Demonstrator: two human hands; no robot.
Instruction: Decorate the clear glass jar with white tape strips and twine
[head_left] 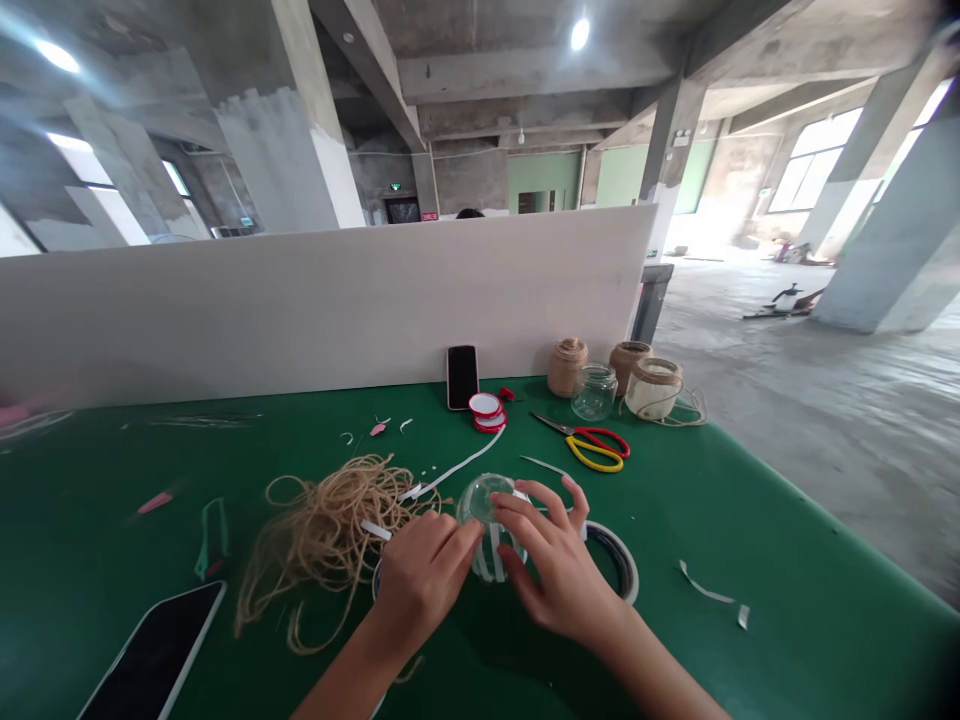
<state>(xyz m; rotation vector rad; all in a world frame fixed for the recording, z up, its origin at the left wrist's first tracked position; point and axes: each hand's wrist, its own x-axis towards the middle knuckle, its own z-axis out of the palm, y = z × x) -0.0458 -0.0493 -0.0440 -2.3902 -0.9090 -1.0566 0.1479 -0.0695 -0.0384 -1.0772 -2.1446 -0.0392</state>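
A clear glass jar [480, 490] is tipped between my two hands, with strips of white tape [495, 552] on its side. My left hand [427, 565] grips the jar's left side, fingers curled and thumb against the glass. A short white strip [375, 530] sticks out beside its knuckles. My right hand [555, 560] clasps the jar from the right, thumb below and fingertips on the glass; its outer fingers are raised. Rolls of tape [628, 575] lie partly hidden under the hands. To the left spreads a loose heap of jute twine [337, 520].
Scissors [592, 445], red-rimmed tape spools [487, 408] and a propped phone [462, 378] are farther back. Twine-wrapped jars [568, 367] and a bare jar [595, 392] stand back right. Another phone [154, 655] lies front left. A white partition [322, 310] borders the green table [750, 520].
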